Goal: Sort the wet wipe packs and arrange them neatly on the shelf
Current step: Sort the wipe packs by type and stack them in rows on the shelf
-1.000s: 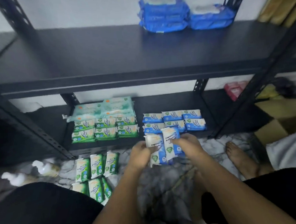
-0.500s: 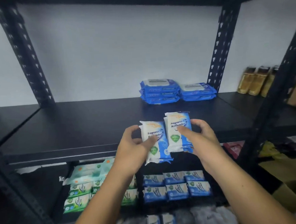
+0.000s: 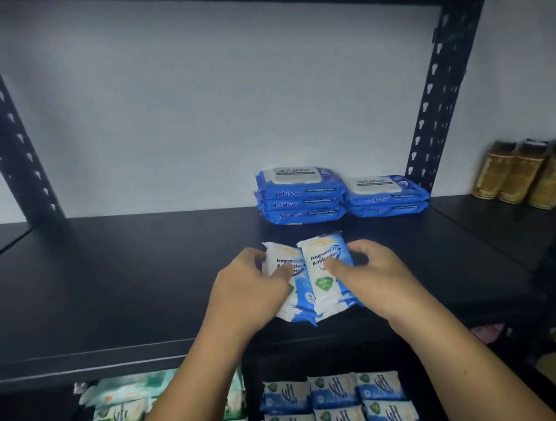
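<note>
A: Hands?
B: Left hand (image 3: 252, 283) grips one white-blue pack (image 3: 303, 298), right hand (image 3: 368, 273) grips another pack (image 3: 323, 285); packs overlap, nr front edge of black shelf (image 3: 112, 285).
A: Room?
B: White wall (image 3: 198, 101) behind. Blue stacks (image 3: 300, 196) at back-right corner by perforated post (image 3: 432, 96).

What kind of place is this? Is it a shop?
Probably a storeroom or a shop's stock corner. A black metal shelf holds stacks of matching blue wipe packs, rows of small packs sit below, and gold bottles line up alongside.
</note>
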The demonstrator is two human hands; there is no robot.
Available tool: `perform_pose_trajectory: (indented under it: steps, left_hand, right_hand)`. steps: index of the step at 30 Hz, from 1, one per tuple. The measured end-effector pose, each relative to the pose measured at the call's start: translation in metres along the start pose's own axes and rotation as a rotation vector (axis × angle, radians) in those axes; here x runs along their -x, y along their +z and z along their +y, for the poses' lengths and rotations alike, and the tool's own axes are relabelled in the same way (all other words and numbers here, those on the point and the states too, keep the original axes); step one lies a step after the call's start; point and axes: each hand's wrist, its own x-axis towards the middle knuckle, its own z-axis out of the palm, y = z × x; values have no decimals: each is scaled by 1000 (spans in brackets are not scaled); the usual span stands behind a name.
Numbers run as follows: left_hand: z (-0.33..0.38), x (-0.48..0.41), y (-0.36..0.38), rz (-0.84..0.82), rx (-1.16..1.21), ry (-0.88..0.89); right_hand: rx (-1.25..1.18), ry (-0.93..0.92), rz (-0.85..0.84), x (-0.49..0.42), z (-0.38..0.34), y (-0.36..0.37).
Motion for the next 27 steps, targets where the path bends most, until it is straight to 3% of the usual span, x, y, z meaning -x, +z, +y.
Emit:
perform_pose_trajectory:
  steps: [3, 7, 10, 14, 16, 20, 27]
  left_hand:
    - [-5, -7, 0, 31, -267, 80]
    - [-6, -5, -4, 76, -192, 149]
    - [-4, 7, -12, 138, -162, 371]
    - [-14, 38, -30, -13, -293, 651]
    - [-26, 45, -27, -8, -330, 720]
    - [-34, 32, -16, 65, -306, 793]
    - [-27, -41, -2, 72, -373, 816]
  right_hand:
    - [146, -8, 36, -4, 7, -1]
    - [249, -92, 132, 1, 4, 1]
    - [270, -350, 211, 14, 4, -6]
    - [464, -601, -39, 43, 10, -25]
    - [510, -639, -40, 48, 17, -23]
    - [509, -724, 107, 31, 27, -8]
    - [550, -763, 158, -36, 27, 8]
